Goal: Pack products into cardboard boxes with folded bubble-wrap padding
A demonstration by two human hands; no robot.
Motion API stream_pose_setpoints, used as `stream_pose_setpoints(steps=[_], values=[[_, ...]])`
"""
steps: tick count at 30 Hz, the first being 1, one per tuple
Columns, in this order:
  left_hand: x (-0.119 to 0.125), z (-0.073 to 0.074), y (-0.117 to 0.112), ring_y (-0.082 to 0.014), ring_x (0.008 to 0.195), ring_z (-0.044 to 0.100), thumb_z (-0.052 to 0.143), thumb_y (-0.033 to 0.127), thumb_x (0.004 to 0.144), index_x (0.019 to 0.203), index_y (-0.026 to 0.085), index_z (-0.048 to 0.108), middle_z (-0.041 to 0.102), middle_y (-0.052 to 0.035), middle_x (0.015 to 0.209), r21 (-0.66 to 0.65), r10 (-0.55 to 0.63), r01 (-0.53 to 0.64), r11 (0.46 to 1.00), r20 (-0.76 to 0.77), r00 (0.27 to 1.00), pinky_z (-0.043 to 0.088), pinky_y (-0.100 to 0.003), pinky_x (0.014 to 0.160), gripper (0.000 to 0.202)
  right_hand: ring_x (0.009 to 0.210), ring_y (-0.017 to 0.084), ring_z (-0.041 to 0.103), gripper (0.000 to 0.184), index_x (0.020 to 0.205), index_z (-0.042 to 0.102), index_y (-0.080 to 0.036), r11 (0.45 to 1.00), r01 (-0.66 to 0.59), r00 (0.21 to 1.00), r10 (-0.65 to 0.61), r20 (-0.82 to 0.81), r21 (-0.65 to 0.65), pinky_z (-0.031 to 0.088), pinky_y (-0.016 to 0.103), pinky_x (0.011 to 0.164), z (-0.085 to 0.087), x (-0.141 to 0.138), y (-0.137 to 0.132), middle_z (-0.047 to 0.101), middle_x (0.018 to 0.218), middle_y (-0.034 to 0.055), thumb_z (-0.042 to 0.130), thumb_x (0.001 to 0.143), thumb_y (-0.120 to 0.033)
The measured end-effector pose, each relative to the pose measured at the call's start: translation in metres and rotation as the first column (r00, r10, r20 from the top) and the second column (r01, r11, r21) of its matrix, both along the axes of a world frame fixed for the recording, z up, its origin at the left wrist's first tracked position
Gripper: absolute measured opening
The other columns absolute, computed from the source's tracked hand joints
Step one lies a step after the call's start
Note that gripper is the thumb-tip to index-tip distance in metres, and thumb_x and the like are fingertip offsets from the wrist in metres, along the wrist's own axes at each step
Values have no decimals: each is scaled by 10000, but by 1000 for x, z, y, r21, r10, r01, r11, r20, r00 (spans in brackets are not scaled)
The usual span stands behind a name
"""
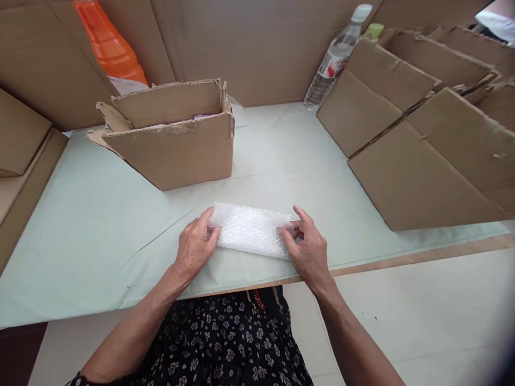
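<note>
A small packet wrapped in white bubble wrap point(250, 230) lies on the pale green table point(100, 214) near its front edge. My left hand point(196, 247) grips the packet's left end, thumb and fingers closed on it. My right hand point(308, 247) pinches the right end between thumb and fingertips. What the wrap holds is hidden.
An open cardboard box point(177, 145) stands behind the packet at left. Slanted cardboard boxes point(426, 161) line the right side. A clear plastic bottle point(333, 59) leans at the back, an orange bottle point(108, 45) at the back left. Cardboard walls enclose the table.
</note>
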State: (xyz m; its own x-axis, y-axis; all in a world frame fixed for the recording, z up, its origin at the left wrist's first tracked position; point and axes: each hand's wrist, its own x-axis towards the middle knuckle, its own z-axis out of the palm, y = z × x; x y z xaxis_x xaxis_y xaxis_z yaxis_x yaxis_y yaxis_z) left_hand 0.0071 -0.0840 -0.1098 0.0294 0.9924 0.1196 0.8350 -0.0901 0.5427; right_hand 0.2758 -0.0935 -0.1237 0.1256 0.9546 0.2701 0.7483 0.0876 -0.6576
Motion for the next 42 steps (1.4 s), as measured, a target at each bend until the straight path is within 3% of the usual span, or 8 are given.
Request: stream_pose_setpoints(steps=[7,12,17,22,27,34,38,42], values=[[7,1,-10,-300,1171,600,604,274,964,1433,142,497,623,-182,1308,408,-92,171,897,-205,974,516,-454,981,499,702,178,598,475,1383,566,-174,995,-9,973,-15,231,102,505,345,764,-12,-2,4,703,860,38,562,958,-388],[18,3,-15,-328,1219,560,566,228,967,1286,180,627,639,-150,1323,153,-357,440,885,-384,852,483,-486,993,328,992,271,638,457,1357,579,-154,995,-24,941,-11,339,98,484,411,866,-9,1,4,697,1183,153,518,989,-418],[11,2,-13,-321,1253,535,580,246,951,1284,215,646,617,-133,1359,63,-391,420,905,-266,881,461,-490,1029,341,1263,373,536,395,1231,660,-178,998,-56,920,61,388,-24,441,537,987,-4,9,8,578,1441,185,520,976,-444],[-2,4,-6,-325,1145,591,565,318,944,1350,155,599,642,-173,1293,115,-58,81,990,-190,980,485,-487,981,439,1265,332,555,213,981,674,-199,989,-149,922,142,359,-7,445,495,987,-3,7,11,648,1359,147,515,982,-341],[2,17,1,-257,859,667,518,190,905,1443,120,521,716,-76,887,-121,-43,21,992,-183,982,516,-404,871,543,1255,321,576,123,964,625,-205,985,-163,917,132,378,53,447,468,961,4,1,12,652,1361,142,536,964,-290],[-48,25,-20,-212,777,649,582,308,901,1388,207,561,703,-33,900,-12,137,-140,990,-142,980,530,-333,750,498,1293,329,557,138,1058,637,-198,944,-327,860,278,428,44,419,485,1021,31,-43,46,656,1358,142,568,943,-231],[-64,27,-32,-270,1020,648,554,352,972,1339,183,592,679,-123,1155,178,119,-92,980,-147,982,549,-411,879,407,1334,384,525,443,1380,549,-141,952,-307,855,267,445,20,427,545,1027,43,-63,53,551,1481,215,573,952,-253],[-50,27,-26,-239,1007,631,510,218,994,1194,222,680,689,-92,1096,254,-36,83,964,-183,982,526,-390,903,263,1317,345,547,372,1356,603,-198,879,-477,798,427,424,12,437,529,1045,50,-84,39,591,1460,153,529,1000,-279]])
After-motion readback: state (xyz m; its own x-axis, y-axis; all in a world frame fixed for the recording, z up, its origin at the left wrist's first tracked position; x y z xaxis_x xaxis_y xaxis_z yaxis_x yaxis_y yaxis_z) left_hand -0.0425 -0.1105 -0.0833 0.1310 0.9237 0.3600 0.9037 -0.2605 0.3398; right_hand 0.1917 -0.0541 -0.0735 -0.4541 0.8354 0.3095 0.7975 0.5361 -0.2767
